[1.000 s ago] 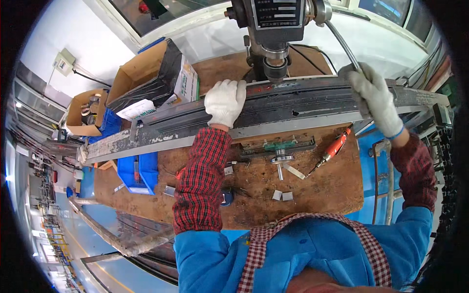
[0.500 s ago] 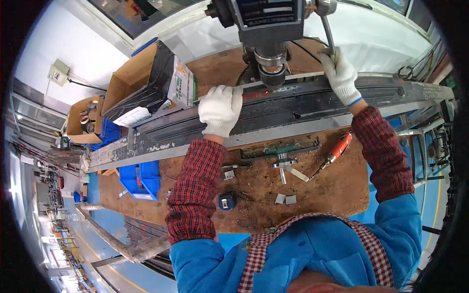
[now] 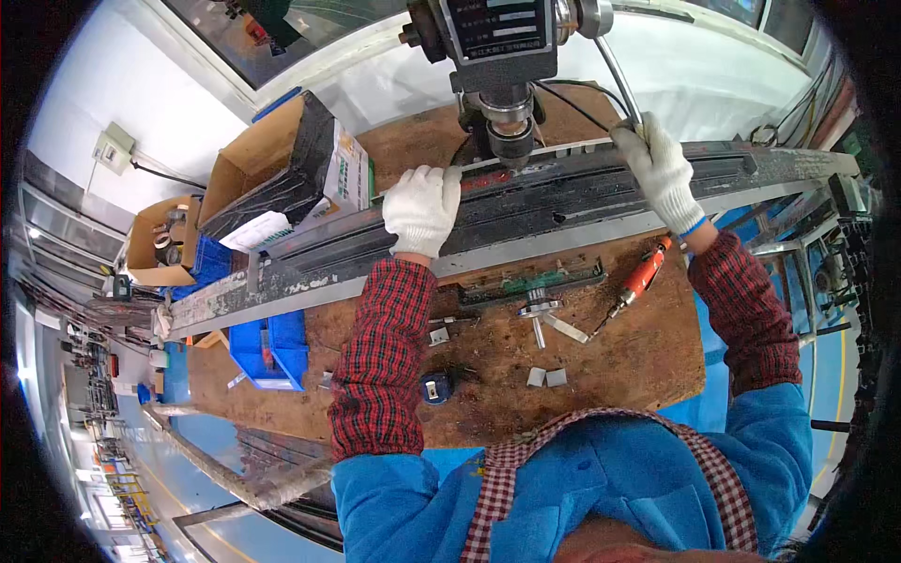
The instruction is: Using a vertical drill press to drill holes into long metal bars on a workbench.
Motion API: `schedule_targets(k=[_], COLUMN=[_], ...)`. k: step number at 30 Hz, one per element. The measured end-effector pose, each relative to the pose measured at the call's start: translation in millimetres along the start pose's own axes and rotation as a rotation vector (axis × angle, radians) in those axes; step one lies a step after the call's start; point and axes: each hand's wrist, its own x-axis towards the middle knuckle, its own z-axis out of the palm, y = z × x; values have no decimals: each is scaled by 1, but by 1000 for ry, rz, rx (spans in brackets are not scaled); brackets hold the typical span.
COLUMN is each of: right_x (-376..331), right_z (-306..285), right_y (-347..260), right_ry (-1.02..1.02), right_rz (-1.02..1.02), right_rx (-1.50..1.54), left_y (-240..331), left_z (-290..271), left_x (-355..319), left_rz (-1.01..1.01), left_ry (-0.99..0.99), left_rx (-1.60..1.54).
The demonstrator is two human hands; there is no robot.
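My left hand [image 3: 421,210], in a white knitted glove, lies with curled fingers over the far edge of a long dark metal profile [image 3: 601,197]. Off to the right, my gloved right hand [image 3: 659,171] is wrapped round the end of the drill press lever [image 3: 619,77]. The drill press head [image 3: 502,42] hangs over the profile between my hands. Its chuck [image 3: 511,144] is above the profile's far side. Whether a bit touches the metal is hidden.
On the wooden bench [image 3: 507,403] nearer me lie a red air tool [image 3: 646,274], a metal clamp-like tool [image 3: 539,308], a tape measure [image 3: 435,388] and small metal plates [image 3: 546,377]. A blue bin [image 3: 270,351] and cardboard boxes [image 3: 328,169] stand left.
My right hand has come slightly toward me, swinging the lever with it. My left hand keeps its place on the profile. The view has shifted a little.
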Motion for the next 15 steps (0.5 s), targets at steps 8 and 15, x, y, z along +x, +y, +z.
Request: schedule_targets(k=[8,15], right_x=[9,164], right_z=[-106,-196], right_y=[-123,-47], right_ry=[-101,470], right_rz=[-95,14], right_rx=[-484,219], left_y=[-11,-1], left_z=[-1,-8], left_x=[-8,12], left_rz=[7,44], left_ry=[-2,132], left_rx=[54,39])
